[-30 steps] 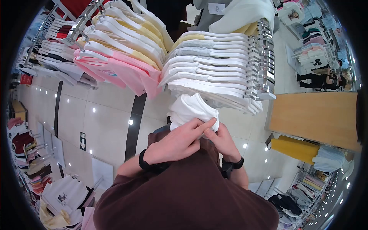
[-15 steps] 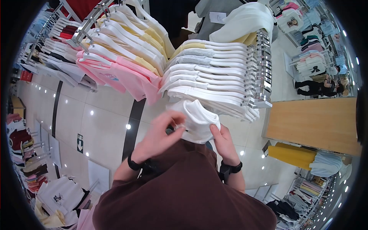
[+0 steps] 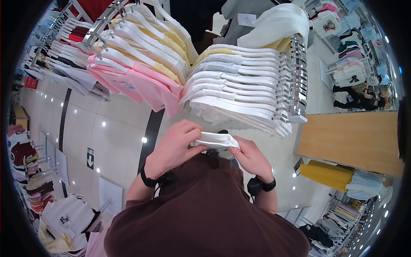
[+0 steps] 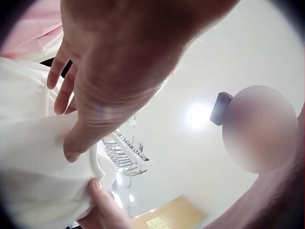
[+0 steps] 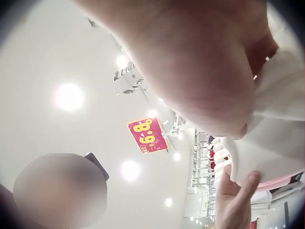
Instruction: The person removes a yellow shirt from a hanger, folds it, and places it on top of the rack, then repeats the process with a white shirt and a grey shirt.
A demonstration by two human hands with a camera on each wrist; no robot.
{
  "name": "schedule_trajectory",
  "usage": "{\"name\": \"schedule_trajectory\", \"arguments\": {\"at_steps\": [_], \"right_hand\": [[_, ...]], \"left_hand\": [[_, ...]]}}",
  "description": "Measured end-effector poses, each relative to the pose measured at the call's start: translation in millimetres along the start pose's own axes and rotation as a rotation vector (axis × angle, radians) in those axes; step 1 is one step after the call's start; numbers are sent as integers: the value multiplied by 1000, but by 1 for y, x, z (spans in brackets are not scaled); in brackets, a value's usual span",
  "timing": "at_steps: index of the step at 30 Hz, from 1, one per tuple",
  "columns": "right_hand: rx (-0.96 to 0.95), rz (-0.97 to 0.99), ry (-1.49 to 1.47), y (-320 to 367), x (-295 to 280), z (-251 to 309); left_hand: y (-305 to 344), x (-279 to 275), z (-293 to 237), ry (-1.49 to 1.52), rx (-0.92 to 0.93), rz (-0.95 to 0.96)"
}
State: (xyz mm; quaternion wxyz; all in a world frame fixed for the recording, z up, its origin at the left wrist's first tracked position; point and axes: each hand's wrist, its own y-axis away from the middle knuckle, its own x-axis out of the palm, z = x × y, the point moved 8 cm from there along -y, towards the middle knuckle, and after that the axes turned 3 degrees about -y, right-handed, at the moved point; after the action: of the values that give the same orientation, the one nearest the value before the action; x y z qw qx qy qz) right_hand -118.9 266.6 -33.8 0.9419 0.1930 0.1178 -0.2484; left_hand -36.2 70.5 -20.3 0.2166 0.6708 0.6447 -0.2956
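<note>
A white shirt (image 3: 216, 137) hangs from my two hands in front of the body, its ribbed neckline stretched sideways into a narrow opening. My left hand (image 3: 174, 143) pinches the left end of the neckline between thumb and fingers. At the opposite end, my right hand (image 3: 253, 159) grips the neckline with its thumb on the near side. The left wrist view shows the white cloth (image 4: 33, 167) draped below the left thumb. In the right wrist view the shirt (image 5: 274, 143) spans between both hands. Its lower part is mostly hidden beneath the hands.
Just ahead, white shirts on hangers (image 3: 239, 92) crowd a metal rail (image 3: 298, 77). A pink shirt (image 3: 137, 83) hangs on the rail to the left. Right of me stands a wooden panel (image 3: 349, 137) with folded yellow cloth (image 3: 327, 174) near it. Another person (image 3: 364, 97) stands far right.
The left hand let go of the shirt, lifted away, then took the neckline's left side. The bunched shirt has come lower and nearer, its neckline now spread wide between both hands.
</note>
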Motion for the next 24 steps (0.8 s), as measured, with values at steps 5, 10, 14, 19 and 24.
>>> {"name": "schedule_trajectory", "arguments": {"at_steps": [5, 10, 14, 19, 24], "right_hand": [[-127, -8, 91, -4, 4, 16], [-164, 29, 201, -6, 11, 28], [-217, 39, 202, -3, 16, 29], [-120, -16, 203, -3, 10, 18], [-59, -211, 195, -13, 1, -6]], "left_hand": [[-12, -5, -18, 124, 61, -213], [-23, 37, -14, 162, 70, -47], [-24, 43, -16, 173, 140, -64], [-22, 61, -7, 60, -37, 130], [-22, 48, 3, 202, -136, -19]]}}
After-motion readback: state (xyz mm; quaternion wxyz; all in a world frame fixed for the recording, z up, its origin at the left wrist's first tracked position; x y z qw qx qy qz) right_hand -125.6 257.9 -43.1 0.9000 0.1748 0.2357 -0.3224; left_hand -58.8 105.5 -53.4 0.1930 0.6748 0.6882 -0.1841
